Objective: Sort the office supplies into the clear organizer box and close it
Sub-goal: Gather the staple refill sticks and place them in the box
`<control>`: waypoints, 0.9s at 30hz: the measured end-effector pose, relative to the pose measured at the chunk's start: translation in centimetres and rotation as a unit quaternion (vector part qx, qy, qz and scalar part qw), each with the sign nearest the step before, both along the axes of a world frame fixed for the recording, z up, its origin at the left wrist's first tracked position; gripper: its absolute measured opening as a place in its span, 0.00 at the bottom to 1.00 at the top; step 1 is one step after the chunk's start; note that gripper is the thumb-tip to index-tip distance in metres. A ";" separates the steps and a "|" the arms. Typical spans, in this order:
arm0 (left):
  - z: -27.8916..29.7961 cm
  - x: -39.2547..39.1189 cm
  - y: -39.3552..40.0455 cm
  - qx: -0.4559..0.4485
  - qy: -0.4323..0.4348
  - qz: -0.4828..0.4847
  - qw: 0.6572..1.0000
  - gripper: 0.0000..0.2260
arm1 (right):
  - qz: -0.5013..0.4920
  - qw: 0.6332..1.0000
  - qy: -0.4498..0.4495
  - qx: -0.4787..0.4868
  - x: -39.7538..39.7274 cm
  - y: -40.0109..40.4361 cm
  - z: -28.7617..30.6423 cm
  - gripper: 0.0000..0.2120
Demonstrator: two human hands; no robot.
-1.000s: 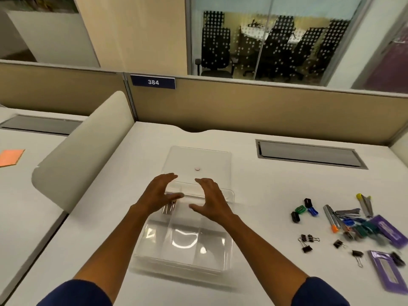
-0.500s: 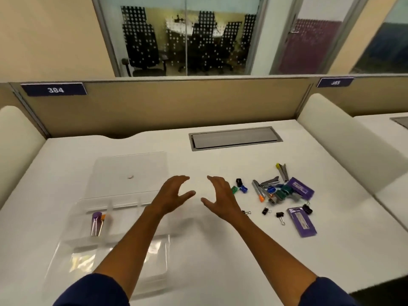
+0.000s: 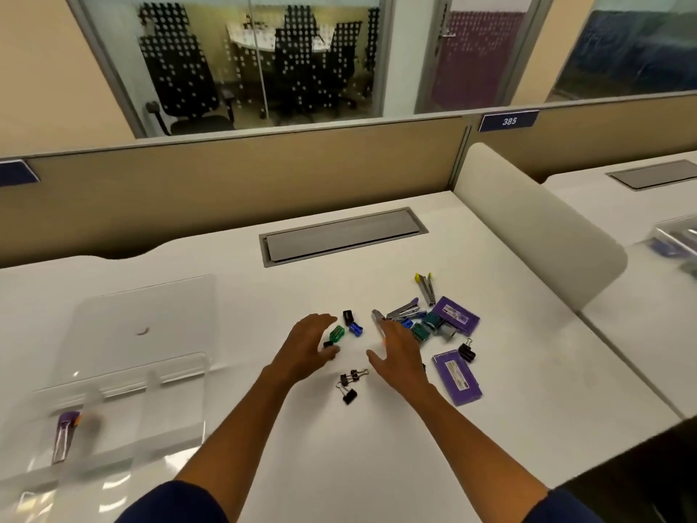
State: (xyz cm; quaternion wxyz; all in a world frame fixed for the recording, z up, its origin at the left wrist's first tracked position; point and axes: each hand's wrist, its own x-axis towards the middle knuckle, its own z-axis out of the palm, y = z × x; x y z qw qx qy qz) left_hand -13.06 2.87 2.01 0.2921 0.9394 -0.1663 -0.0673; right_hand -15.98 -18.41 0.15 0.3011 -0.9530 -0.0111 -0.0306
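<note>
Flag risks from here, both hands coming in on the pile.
1. The left hand and right hand reach the same heap and may knock the small sharpeners aside.
2. The loose binder clips sit below the right hand's wrist; the forearm could sweep them.
3. The clear organizer box sits far left, so carries risk drops.

On the desk (image 3: 377,466), the organizer box (image 3: 113,428) lies at the left with its lid (image 3: 151,315) flat behind it; a stapler (image 3: 64,435) lies in a left compartment. The pile of supplies (image 3: 426,326) lies to the right. Both hands hang between them: the left hand (image 3: 305,352) just beside loose clips, the right hand (image 3: 399,352) over the pile's near edge. Binder clips (image 3: 349,385) lie before the hands. A cable hatch (image 3: 343,235) sits behind.
</note>
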 end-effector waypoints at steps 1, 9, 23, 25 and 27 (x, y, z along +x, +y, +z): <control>-0.1 0.2 -0.8 -0.001 -0.001 -0.006 1.000 0.27 | -0.002 1.000 -0.001 0.005 0.0 -0.6 -0.3 0.30; -1.7 3.7 -8.2 0.031 -0.042 -0.097 0.994 0.28 | -0.049 0.997 -0.037 0.047 0.2 -5.3 -1.7 0.19; -3.7 6.3 -13.3 0.171 -0.128 -0.135 0.968 0.15 | -0.058 0.997 -0.027 0.040 4.7 -11.9 -0.9 0.20; -3.6 6.7 -13.1 0.160 -0.125 -0.136 0.970 0.11 | -0.049 0.998 -0.006 0.036 5.9 -12.0 -0.4 0.21; -3.5 6.8 -12.7 0.134 -0.110 -0.125 0.977 0.10 | -0.023 1.000 0.012 0.016 7.1 -11.9 -0.1 0.22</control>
